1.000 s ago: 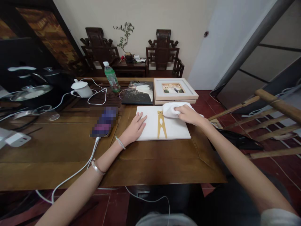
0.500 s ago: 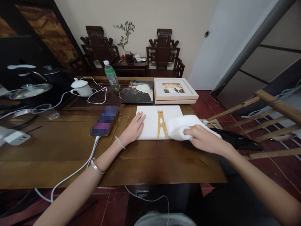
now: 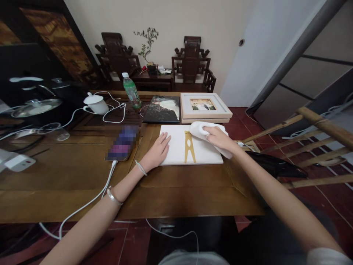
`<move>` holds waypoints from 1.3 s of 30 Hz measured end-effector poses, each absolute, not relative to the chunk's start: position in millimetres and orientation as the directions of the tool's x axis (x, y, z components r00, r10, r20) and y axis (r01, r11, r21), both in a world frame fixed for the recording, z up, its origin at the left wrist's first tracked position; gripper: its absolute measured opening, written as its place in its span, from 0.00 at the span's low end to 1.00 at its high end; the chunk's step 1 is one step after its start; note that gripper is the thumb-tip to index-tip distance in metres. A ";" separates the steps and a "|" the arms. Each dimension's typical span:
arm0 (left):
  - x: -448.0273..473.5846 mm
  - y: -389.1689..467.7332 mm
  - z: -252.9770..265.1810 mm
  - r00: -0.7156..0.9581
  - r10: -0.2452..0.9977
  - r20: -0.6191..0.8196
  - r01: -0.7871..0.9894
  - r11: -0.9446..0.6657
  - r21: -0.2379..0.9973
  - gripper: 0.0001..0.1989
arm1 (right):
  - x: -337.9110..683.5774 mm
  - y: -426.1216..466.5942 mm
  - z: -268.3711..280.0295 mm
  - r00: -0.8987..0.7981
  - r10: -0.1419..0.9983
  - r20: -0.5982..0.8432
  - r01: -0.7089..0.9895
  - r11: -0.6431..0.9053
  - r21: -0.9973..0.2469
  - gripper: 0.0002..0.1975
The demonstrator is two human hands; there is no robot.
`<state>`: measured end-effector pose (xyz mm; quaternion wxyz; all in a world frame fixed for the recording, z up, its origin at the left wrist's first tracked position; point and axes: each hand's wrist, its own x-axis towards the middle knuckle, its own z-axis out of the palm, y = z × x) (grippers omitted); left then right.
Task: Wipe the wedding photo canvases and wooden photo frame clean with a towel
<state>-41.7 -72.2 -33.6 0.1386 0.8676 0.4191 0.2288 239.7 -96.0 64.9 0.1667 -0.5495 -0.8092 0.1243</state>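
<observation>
A white rectangular board [image 3: 176,154] lies flat near the table's front edge, with a gold, cat-headed, two-legged piece [image 3: 189,147] down its middle. My left hand [image 3: 157,150] rests on the board's left edge, fingers stretched out and holding nothing. My right hand [image 3: 219,138] grips a fluffy white cloth [image 3: 199,130], which touches the board's upper right part beside the gold piece's head. The cloth covers that far right corner.
Behind the board are a dark photo panel [image 3: 162,109] and stacked pale picture frames [image 3: 205,96]. To the left lie a pixelated phone [image 3: 122,142] on a white cable, a green-labelled bottle [image 3: 131,91] and a lidded white cup [image 3: 96,104]. A wooden chair [image 3: 325,129] stands right.
My right hand has moved the cloth away from me, from the board's lower right to its upper right, uncovering the near right corner. My left hand has stayed in place.
</observation>
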 end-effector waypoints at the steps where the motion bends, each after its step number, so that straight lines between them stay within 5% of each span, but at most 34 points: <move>1: -41.9 -72.0 -34.1 0.544 0.790 0.285 0.663 -0.612 0.432 0.25 | 231.6 -89.2 60.3 -0.335 0.929 0.158 0.844 0.371 -0.388 0.12; 9: -42.5 -71.3 -35.8 0.550 0.783 0.291 0.652 -0.620 0.436 0.25 | 173.9 -124.8 38.4 -0.565 0.824 0.037 0.814 0.564 -0.141 0.25; 21: -41.1 -71.0 -37.8 0.547 0.777 0.311 0.645 -0.629 0.434 0.25 | 175.5 -185.1 53.2 -0.646 0.763 -0.024 0.749 0.626 -0.217 0.23; 30: -42.4 -70.2 -36.0 0.561 0.776 0.289 0.650 -0.629 0.426 0.26 | 170.6 -93.9 40.0 -0.528 0.846 0.077 0.844 0.533 -0.067 0.25; 39: -40.9 -70.2 -37.1 0.556 0.778 0.294 0.659 -0.627 0.415 0.26 | 163.6 -173.5 40.4 -0.636 0.772 -0.002 0.772 0.636 -0.009 0.21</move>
